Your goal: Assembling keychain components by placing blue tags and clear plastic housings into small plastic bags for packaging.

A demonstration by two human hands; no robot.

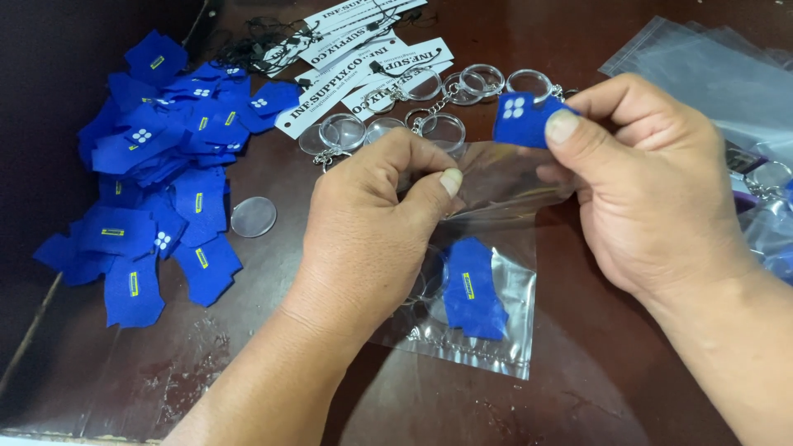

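Nearest to me lay the scuffed dark worktop (578, 405), and on it the small clear bag (487, 330) I was working with. Inside the bag sat one blue felt piece (472, 291) with a yellow mark, beside a clear round shape that I could not make out well through the plastic.

My left hand (368, 223) rested over the bag's left side, its fingers (438, 186) pinching the open upper edge of the plastic between thumb and forefinger. My right hand (652, 190) held the same edge from the other side with its lower fingers, while thumb and forefinger gripped a second blue felt patch (520, 120) with white dots, just above the bag's mouth.

To my left a heap of blue felt pieces (157, 182) spread across the worktop, with a single clear disc (253, 216) lying beside it. Beyond my hands stood a cluster of clear round keyrings (429, 107) with metal loops, touching one another. Farther off lay white paper tags (363, 49) on black strings. On the right edge was a pile of clear bags (710, 74).
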